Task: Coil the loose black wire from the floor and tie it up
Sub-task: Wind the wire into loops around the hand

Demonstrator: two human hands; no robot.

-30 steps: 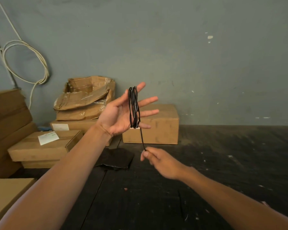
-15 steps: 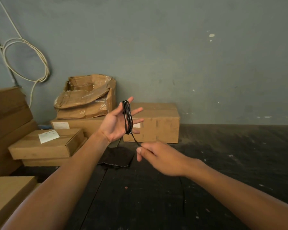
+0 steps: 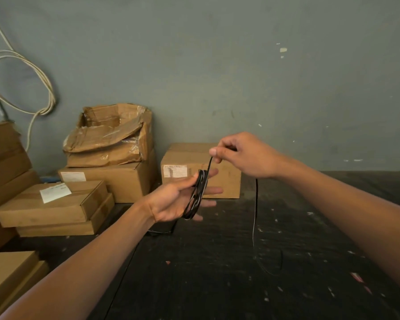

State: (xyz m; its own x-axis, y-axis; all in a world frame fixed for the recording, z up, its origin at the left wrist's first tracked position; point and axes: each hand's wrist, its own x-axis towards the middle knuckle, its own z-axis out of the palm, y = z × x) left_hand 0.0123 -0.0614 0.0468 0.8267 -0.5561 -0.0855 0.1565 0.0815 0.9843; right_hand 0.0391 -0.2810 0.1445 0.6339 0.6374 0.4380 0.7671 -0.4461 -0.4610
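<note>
Several loops of thin black wire are wound around the fingers of my left hand, which is held palm up with fingers spread, the thumb resting on the loops. A strand runs up from the coil to my right hand, which pinches it between thumb and forefinger above and right of the coil. From the right hand the loose tail of the wire hangs down and ends in a curl on the dark floor.
Cardboard boxes stand against the grey wall, with a torn open one and flat stacked ones at left. A white cable coil hangs on the wall. A dark flat piece lies under my left hand.
My right hand rose from below the coil to above it, pulling the strand up. My left hand dropped lower and tilted flatter. The view shifted slightly.
</note>
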